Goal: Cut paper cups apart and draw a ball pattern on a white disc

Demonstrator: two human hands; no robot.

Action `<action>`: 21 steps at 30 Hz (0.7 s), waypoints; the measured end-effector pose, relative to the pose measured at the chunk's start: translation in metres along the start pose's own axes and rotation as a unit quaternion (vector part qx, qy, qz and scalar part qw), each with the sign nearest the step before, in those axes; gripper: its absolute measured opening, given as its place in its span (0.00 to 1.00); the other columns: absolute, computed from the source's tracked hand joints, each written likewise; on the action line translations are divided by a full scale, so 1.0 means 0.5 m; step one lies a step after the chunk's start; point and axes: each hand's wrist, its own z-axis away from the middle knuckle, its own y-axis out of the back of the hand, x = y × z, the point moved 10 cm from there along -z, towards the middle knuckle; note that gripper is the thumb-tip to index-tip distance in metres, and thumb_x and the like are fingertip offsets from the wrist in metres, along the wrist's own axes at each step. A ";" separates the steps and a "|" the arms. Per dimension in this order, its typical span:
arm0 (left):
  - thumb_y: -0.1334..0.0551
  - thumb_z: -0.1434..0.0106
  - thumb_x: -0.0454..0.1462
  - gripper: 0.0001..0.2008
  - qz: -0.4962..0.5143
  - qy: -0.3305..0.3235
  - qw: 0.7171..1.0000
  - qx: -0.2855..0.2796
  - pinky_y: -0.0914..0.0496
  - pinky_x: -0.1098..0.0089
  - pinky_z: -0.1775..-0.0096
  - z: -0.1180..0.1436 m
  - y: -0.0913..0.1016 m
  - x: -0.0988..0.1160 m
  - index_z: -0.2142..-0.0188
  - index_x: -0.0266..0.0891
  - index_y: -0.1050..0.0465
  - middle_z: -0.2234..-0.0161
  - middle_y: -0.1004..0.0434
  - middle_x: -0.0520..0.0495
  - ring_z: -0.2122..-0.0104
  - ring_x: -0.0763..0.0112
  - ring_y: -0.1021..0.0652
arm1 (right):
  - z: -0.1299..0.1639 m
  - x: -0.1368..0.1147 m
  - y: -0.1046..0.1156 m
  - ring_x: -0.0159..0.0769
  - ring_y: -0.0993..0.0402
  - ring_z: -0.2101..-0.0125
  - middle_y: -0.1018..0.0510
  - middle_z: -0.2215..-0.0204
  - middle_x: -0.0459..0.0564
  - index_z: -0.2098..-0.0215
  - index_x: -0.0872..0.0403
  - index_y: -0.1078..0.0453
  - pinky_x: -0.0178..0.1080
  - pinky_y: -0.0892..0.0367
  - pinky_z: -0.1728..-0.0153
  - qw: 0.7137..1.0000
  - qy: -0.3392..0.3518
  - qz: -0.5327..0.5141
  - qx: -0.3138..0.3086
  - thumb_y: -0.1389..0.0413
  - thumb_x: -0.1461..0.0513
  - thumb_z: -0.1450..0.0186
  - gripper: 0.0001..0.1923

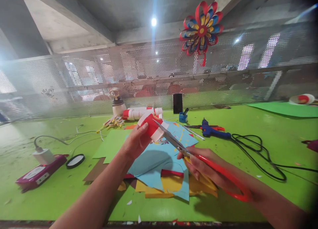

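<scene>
My left hand (137,139) grips a red and white paper cup (149,125) above the table, thumb on its near side. The cup's wall looks cut, with a white flap hanging at the right. My right hand (202,161) is closed around a pair of scissors (177,144) with red-orange handles. Their blades point up and left, with the tips against the cup. Beneath both hands lie light blue paper sheets (149,161) with cut-out holes, over yellow paper (159,192).
A blue glue gun (215,133) with a looped black cord lies at right. Stacked paper cups (141,113) and a spray bottle (118,105) stand behind. A purple power strip (41,172) sits at left. A paper flower (201,31) hangs above.
</scene>
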 end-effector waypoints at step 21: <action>0.33 0.42 0.46 0.28 0.005 0.014 1.000 -0.004 0.32 0.58 0.47 0.004 -0.008 -0.011 0.45 0.36 0.31 0.49 0.24 0.39 0.48 0.54 0.26 | 0.002 0.015 -0.003 0.26 0.44 0.83 0.41 0.83 0.39 0.70 0.54 0.36 0.31 0.46 0.82 0.996 0.005 -0.052 0.067 0.55 0.44 0.31 0.24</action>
